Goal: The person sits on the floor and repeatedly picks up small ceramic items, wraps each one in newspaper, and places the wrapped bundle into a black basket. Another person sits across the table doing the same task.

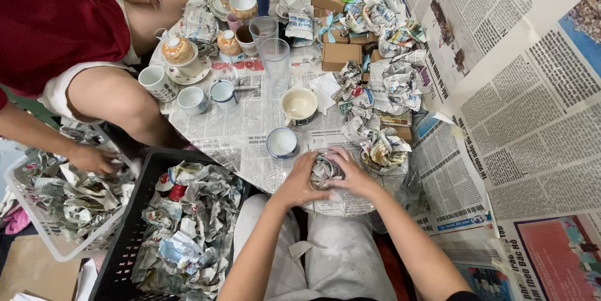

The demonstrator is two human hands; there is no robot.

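Note:
My left hand (299, 179) and my right hand (352, 174) are cupped together around a small object wrapped in crumpled newspaper (324, 169), at the near edge of a low round table covered in newsprint (250, 119). What is inside the wrapping is hidden. Just beyond my hands stand a blue-rimmed white bowl (282, 142) and a cream cup (299, 104). A pile of newspaper-wrapped bundles (382, 97) lies to the right of my hands.
Two tall clear glasses (274, 57), several cups, saucers and small cardboard boxes (338, 55) fill the table's far side. A black crate of crumpled paper (181, 232) sits at my left knee. Another person in a red top reaches a hand (94, 160) into a white basket (59, 201).

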